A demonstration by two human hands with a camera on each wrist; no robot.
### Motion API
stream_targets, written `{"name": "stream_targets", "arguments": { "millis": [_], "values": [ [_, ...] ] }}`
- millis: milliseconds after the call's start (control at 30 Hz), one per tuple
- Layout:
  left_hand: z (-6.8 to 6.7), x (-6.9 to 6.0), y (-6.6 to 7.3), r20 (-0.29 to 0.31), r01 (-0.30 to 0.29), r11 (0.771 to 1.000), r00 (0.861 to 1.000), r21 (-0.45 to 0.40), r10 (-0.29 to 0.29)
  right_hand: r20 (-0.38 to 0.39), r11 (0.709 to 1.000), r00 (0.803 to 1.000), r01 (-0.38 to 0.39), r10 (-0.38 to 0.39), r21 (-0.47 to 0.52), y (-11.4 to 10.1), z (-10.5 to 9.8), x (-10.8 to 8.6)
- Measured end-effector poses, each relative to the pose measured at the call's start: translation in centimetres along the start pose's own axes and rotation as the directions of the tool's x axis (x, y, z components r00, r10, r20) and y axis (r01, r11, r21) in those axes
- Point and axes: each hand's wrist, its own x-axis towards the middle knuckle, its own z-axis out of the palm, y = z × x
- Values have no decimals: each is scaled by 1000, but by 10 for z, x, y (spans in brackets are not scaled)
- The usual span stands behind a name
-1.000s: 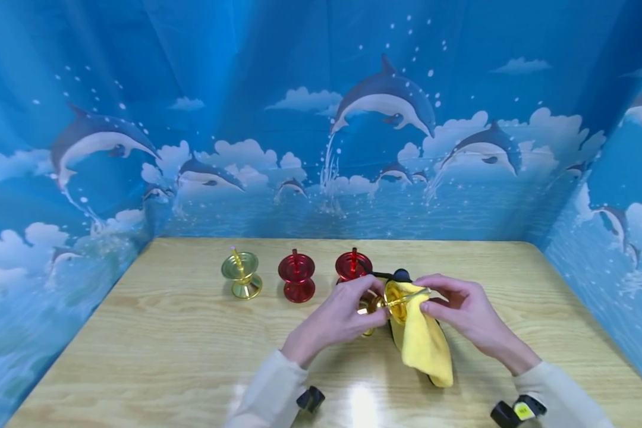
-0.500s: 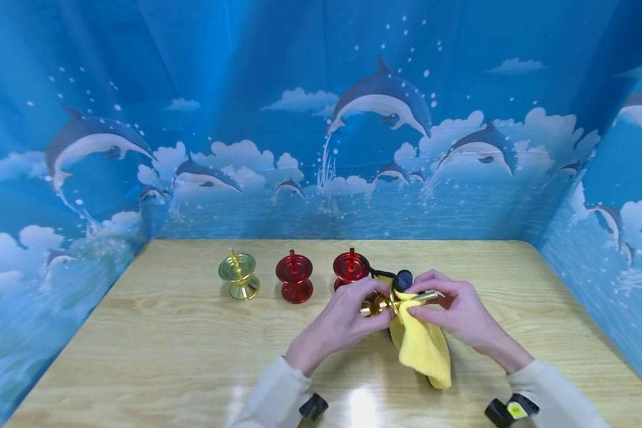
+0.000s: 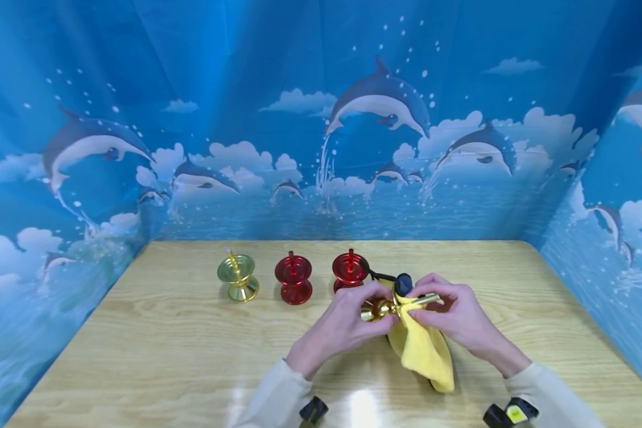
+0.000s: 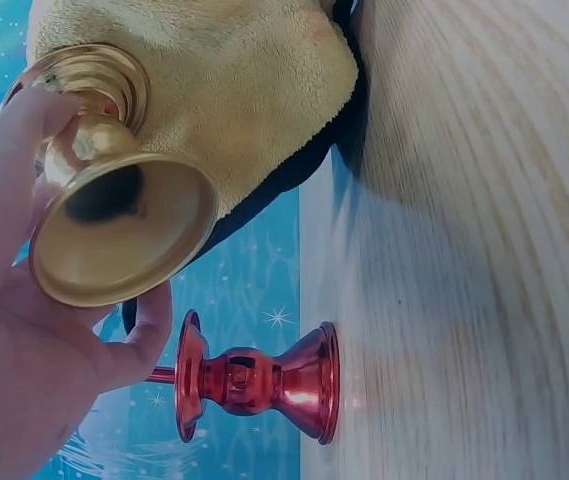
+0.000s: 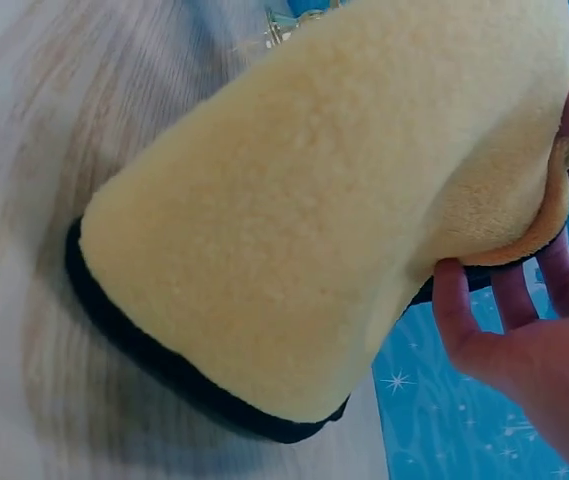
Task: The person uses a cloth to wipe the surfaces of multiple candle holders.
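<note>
A gold metal holder lies tilted on its side in mid-air, its stem and base gripped by the left hand. In the left wrist view the thumb and fingers of the left hand curl round the gold holder, its hollow base facing the camera. The right hand pinches a yellow cloth round the holder's spike. Dark edging borders the cloth in the right wrist view, where fingertips of the right hand press on it.
Along the back stand a pale gold holder, a red holder and another red holder, the last close behind the left hand. A dolphin-print curtain rises behind the wooden table.
The gold holder has turned, so its dish now faces the right hand more edge-on. The right fingers have moved along the spike with the cloth, closing nearer to the dish.
</note>
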Motion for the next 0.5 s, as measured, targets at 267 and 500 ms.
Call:
{"name": "stream_targets", "arguments": {
  "millis": [267,500],
  "values": [
    [1,0,-1,-13,16,1000,1000,15,-16,-20,999,1000,-10,11,43,1,2,0],
    [1,0,1,-24,50,999,998,11,-50,-21,997,1000,3,-2,73,2,0,-2]
  ]
}}
